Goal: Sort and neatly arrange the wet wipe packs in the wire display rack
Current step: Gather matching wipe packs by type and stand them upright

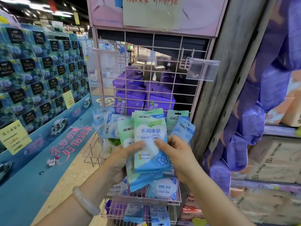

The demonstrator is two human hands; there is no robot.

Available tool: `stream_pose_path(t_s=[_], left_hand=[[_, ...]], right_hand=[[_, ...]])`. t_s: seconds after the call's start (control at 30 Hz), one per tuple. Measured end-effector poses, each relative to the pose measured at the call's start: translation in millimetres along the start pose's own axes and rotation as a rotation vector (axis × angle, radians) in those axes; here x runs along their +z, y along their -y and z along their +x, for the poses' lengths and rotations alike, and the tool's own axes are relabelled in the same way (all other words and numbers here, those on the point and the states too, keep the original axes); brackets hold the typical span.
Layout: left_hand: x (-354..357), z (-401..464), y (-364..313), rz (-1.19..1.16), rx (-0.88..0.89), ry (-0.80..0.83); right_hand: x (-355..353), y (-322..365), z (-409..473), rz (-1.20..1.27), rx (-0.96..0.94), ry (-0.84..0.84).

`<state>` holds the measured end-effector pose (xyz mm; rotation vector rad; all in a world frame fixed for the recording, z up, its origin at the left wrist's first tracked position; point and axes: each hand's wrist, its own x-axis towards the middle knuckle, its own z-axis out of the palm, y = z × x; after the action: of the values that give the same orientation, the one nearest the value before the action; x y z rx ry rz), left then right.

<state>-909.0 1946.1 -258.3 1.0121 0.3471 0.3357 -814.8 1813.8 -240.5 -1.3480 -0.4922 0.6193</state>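
A pink wire display rack [153,51] stands in front of me. Both hands hold a small stack of green-and-blue wet wipe packs [150,132] upright over its middle basket. My left hand [123,158] grips the stack from the left, thumb across the front pack. My right hand [175,154] pinches the front pack's right edge. More light-blue and green packs [108,126] stand in the basket behind. Blue "999" packs [164,188] lie in the basket below my hands. Further packs [135,212] fill the lowest basket.
Purple wipe bundles [130,101] sit behind the rack's grid. A clear price-tag holder [202,69] juts from the grid at the right. A blue tissue display [40,70] fills the left side. A grey post [228,79] and purple packs [250,121] stand at the right.
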Motion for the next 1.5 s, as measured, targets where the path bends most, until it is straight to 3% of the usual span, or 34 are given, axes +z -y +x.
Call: stream_pose_path(t_s=[0.2,0.33,0.4,0.53,0.63,0.87,1.0,1.23,1.37,1.5], left_hand=[[-10.9,16.2,-6.2,0.016,0.004,0.005],[-28.1,22.2,-8.9,-0.005,0.051,0.015],[-34.6,23.9,-9.3,-0.003,0.058,0.017],[-37.8,25.9,-7.5,0.003,0.055,-0.014],[-39.7,24.0,-7.1,0.017,0.071,-0.018],[-56.0,11.8,-9.3,-0.011,0.067,-0.035],[-61.8,5.8,-12.1,-0.023,0.053,-0.041],[-69.0,-0.3,-16.6,-0.039,0.051,-0.053],[-69.9,-3.9,-18.3,-0.047,0.036,-0.055],[-71.1,-6.6,-18.1,-0.054,0.037,-0.063]], right_hand=[[-5.9,-1.2,16.6,-0.17,-0.015,-0.003],[-48.1,-2.2,40.2,-0.508,-0.063,-0.367],[-69.4,-3.8,53.4,-0.636,0.01,-0.451],[-83.5,-2.1,77.2,-0.557,0.095,-0.433],[-80.4,-3.1,84.6,-0.406,0.029,-0.481],[-75.1,-8.4,74.1,-0.361,-0.059,-0.457],[-77.8,-5.6,70.9,-0.544,-0.084,-0.41],[-55.8,8.3,81.0,-0.763,-0.325,-0.368],[-55.3,10.7,84.6,-0.784,-0.318,-0.428],[-54.8,8.0,77.9,-1.009,-0.422,-0.507]])
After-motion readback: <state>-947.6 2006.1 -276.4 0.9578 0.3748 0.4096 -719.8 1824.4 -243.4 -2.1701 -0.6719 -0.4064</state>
